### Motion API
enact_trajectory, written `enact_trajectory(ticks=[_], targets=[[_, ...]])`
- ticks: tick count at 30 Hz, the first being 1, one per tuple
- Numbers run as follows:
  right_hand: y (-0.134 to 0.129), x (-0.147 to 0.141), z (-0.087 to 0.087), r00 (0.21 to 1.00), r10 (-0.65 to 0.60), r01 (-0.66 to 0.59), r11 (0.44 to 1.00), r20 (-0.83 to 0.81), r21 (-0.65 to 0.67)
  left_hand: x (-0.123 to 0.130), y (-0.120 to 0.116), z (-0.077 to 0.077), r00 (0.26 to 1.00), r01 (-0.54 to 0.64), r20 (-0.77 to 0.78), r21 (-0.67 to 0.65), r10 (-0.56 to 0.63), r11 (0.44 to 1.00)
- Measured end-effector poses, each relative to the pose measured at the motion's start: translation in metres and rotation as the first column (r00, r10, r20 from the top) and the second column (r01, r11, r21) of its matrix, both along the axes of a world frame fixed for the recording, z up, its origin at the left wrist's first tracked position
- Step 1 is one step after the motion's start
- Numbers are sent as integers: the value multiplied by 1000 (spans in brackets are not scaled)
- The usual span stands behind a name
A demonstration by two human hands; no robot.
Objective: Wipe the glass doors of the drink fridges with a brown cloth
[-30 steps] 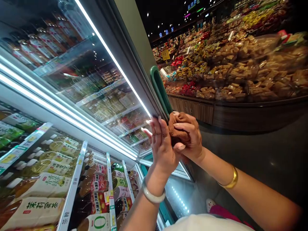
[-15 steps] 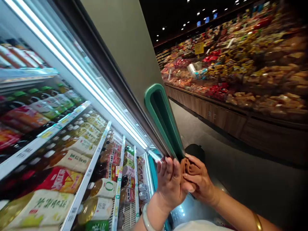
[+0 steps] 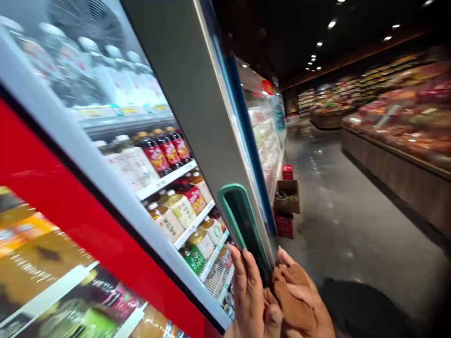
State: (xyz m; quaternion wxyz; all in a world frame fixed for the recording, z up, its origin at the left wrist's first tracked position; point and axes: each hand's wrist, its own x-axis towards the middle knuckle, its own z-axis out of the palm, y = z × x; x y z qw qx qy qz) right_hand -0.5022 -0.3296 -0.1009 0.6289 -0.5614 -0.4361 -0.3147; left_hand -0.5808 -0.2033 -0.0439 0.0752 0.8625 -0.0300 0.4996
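Note:
A fridge door (image 3: pixel 183 80) stands ajar at a slant, with a green-rimmed recessed handle (image 3: pixel 230 209) in its edge panel. Just below the handle, my left hand (image 3: pixel 252 300) has its fingers spread upright against the door's inner edge. My right hand (image 3: pixel 310 305) is wrapped round a crumpled brown cloth (image 3: pixel 294 293), at the door's outer side. Part of the cloth reaches between both hands, near the left thumb. The lower parts of both hands are cut off by the frame's bottom edge.
Behind the door, shelves hold bottled drinks (image 3: pixel 181 206). A red-framed cooler (image 3: pixel 88 202) fills the lower left. Past the door stand an open cardboard box (image 3: pixel 287 197) and red boxes (image 3: pixel 284 225) on the grey floor (image 3: pixel 317 178). A long display counter (image 3: pixel 398 150) runs along the right.
The view has swung, bringing the red-framed cooler and the aisle into sight. The door gap to the shelves looks narrower. Both hands remain at the door's edge, lower in the picture, with the cloth still held.

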Motion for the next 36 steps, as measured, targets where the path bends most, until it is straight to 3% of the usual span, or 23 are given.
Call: enact_trajectory(ticks=[3, 5, 7, 9, 12, 14, 16, 21, 28, 31, 33, 36], targets=[[26, 12, 35, 986, 110, -113, 993, 126, 15, -4, 12, 1, 994, -113, -12, -122, 113, 986], [46, 15, 70, 967, 176, -186, 982, 182, 39, -10, 27, 11, 993, -118, 10, -150, 121, 982], [67, 13, 90, 956, 216, -230, 972, 200, 49, -17, 45, 23, 990, -124, 51, -126, 131, 984], [89, 8, 87, 962, 218, -229, 972, 165, 50, -22, 64, 33, 987, -141, 74, -43, 144, 989], [126, 6, 61, 982, 179, -181, 983, 66, 40, -27, 92, 39, 979, -199, 81, 130, 189, 971], [152, 11, 51, 983, 163, -165, 986, 83, 23, -29, 110, 42, 960, -276, 96, 198, 262, 940], [179, 17, 59, 968, 176, -180, 984, 180, 10, -34, 128, 48, 930, -368, 120, 228, 349, 902], [249, 23, 100, 885, 283, -294, 955, 369, -26, -49, 174, 72, 851, -524, 191, 277, 489, 805], [329, 21, 115, 854, 286, -304, 952, 435, -29, -63, 217, 88, 753, -657, 237, 330, 614, 678], [343, 18, 145, 835, 272, -334, 941, 478, 47, -66, 221, 97, 705, -707, 259, 328, 660, 626], [346, 15, 181, 828, 253, -347, 932, 500, 102, -66, 218, 112, 666, -743, 255, 308, 701, 594], [349, 6, 246, 832, 201, -339, 922, 517, 187, -66, 208, 146, 637, -768, 267, 304, 723, 564]])
